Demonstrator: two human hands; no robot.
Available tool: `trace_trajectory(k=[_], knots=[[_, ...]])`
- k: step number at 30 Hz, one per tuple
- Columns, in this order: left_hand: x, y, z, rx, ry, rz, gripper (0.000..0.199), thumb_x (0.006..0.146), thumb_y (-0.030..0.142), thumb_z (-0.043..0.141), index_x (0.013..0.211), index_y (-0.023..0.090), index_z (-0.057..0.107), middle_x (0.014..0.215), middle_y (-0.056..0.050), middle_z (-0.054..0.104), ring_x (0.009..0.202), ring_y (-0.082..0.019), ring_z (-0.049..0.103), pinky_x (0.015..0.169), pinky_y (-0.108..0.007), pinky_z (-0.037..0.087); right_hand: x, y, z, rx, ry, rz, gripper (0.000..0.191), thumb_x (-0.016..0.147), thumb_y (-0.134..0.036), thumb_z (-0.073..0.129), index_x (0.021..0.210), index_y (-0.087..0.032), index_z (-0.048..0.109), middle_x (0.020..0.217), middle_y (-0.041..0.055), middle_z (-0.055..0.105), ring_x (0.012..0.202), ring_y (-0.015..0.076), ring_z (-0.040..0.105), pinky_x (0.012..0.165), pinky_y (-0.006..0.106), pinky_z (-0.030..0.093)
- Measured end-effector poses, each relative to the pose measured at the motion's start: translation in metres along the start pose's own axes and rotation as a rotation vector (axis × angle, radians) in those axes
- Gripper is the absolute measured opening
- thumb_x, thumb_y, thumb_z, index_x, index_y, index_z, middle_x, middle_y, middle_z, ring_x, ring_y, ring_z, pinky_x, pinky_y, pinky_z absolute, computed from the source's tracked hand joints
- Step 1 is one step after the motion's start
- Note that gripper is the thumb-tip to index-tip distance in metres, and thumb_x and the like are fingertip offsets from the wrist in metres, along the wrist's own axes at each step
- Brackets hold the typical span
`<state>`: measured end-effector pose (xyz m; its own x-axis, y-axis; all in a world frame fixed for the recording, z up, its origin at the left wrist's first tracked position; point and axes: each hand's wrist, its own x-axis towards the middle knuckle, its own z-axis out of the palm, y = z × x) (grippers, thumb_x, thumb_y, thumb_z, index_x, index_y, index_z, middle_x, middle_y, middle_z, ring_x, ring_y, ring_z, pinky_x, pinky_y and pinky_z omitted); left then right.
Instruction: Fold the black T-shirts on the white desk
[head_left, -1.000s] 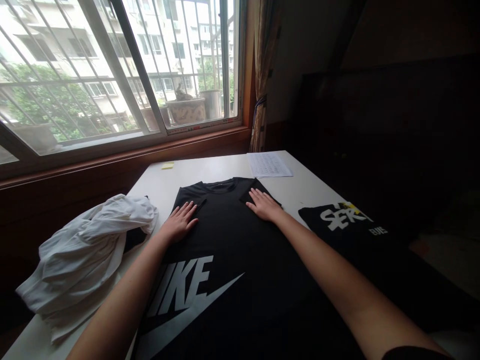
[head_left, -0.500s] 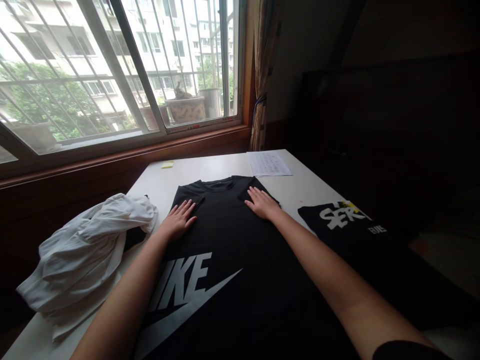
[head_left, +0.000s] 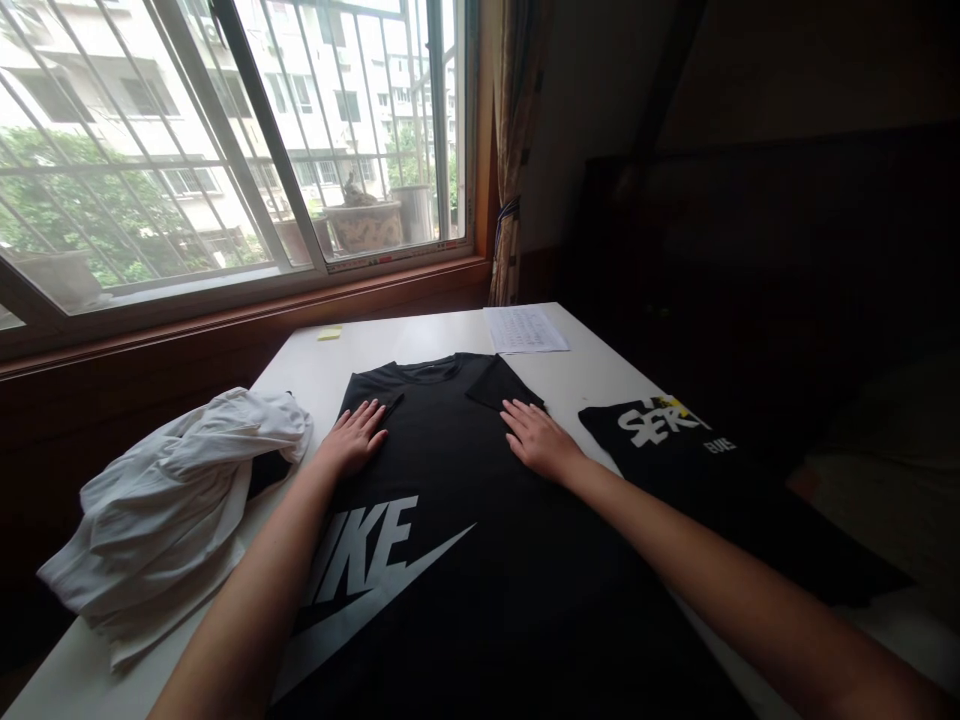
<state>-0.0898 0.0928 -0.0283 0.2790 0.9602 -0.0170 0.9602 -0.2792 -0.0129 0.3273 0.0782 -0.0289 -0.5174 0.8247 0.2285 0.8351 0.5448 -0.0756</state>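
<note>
A black T-shirt (head_left: 450, 450) with a large grey NIKE print lies spread on the table, its collar toward the window. Both short sleeves are turned inward over the chest. My left hand (head_left: 355, 438) rests flat beside the left sleeve, fingers extended and touching the cloth. On the other side, my right hand (head_left: 541, 440) lies flat near the shirt's right edge, with its fingertips at the lower border of the folded right sleeve (head_left: 504, 382). Neither hand grips the fabric. The shirt's lower end runs out of view at the bottom.
A crumpled white garment (head_left: 180, 490) lies on the white table (head_left: 405, 335) at the left, over something dark. At the right is another black garment (head_left: 720, 500) with white and yellow lettering. A printed sheet (head_left: 527, 330) and a yellow note (head_left: 329, 332) lie near the far edge, below the window (head_left: 240, 140).
My right hand has slid off the folded right sleeve, down and slightly outward toward the shirt's edge. My left hand stays at the left sleeve. The view has shifted a little.
</note>
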Motion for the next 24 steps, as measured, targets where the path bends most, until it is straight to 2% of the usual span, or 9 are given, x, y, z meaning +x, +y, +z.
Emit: trace_trajectory(k=[6,10,13,17,20,22,24], knots=[[-0.010,0.011,-0.004,0.019,0.012,-0.071,0.064,0.106,0.050,0.024,0.161,0.019,0.023,0.168,-0.010,0.016,0.156,-0.028,0.015,0.122,-0.054,0.018,-0.080,-0.022,-0.020,0.074,-0.085,-0.005,0.059,0.104,-0.044,0.035,0.156,-0.017,0.039,0.164,0.0090,0.032,0.152,0.0288,0.027,0.124,0.050,0.025],[-0.023,0.037,-0.005,0.035,0.032,-0.070,0.063,0.105,0.050,0.027,0.159,0.018,0.029,0.167,-0.011,0.018,0.155,-0.032,0.015,0.122,-0.059,0.017,-0.128,-0.036,-0.034,0.138,-0.095,-0.002,0.061,0.104,-0.049,0.037,0.159,-0.023,0.033,0.166,0.0061,0.028,0.153,0.0288,0.025,0.124,0.051,0.026],[-0.041,0.076,-0.004,0.032,0.057,0.047,0.060,0.106,0.051,0.030,0.158,0.022,0.033,0.167,-0.008,0.021,0.155,-0.031,0.016,0.122,-0.059,0.016,-0.157,-0.042,-0.038,0.167,-0.086,0.009,0.060,0.104,-0.048,0.039,0.160,-0.028,0.030,0.166,0.0031,0.028,0.154,0.0292,0.023,0.124,0.053,0.025],[-0.082,0.136,-0.004,-0.043,0.094,0.284,0.060,0.106,0.053,0.032,0.160,0.027,0.028,0.167,-0.006,0.022,0.154,-0.030,0.018,0.123,-0.058,0.020,-0.186,-0.040,-0.037,0.207,-0.006,0.121,0.056,0.101,-0.047,0.045,0.156,-0.035,0.039,0.165,0.0004,0.031,0.153,0.0316,0.025,0.121,0.056,0.032],[-0.119,0.169,-0.007,-0.101,0.101,0.447,0.059,0.106,0.051,0.035,0.161,0.032,0.022,0.167,-0.005,0.020,0.154,-0.030,0.019,0.123,-0.059,0.021,-0.204,-0.033,-0.037,0.249,0.082,0.223,0.050,0.099,-0.041,0.047,0.149,-0.039,0.048,0.160,0.0022,0.041,0.145,0.0324,0.040,0.115,0.055,0.040],[-0.143,0.182,-0.011,-0.133,0.097,0.526,0.062,0.105,0.048,0.039,0.161,0.033,0.016,0.168,-0.005,0.019,0.154,-0.030,0.021,0.123,-0.058,0.024,-0.214,-0.027,-0.039,0.275,0.108,0.291,0.050,0.096,-0.038,0.050,0.146,-0.040,0.051,0.151,0.0059,0.050,0.134,0.0332,0.051,0.111,0.054,0.044],[-0.163,0.189,-0.016,-0.151,0.077,0.578,0.067,0.104,0.047,0.044,0.162,0.032,0.012,0.168,-0.005,0.018,0.153,-0.030,0.023,0.122,-0.058,0.026,-0.223,-0.023,-0.044,0.327,0.080,0.366,0.052,0.093,-0.039,0.053,0.145,-0.037,0.052,0.138,0.0101,0.059,0.121,0.0331,0.060,0.103,0.052,0.049]])
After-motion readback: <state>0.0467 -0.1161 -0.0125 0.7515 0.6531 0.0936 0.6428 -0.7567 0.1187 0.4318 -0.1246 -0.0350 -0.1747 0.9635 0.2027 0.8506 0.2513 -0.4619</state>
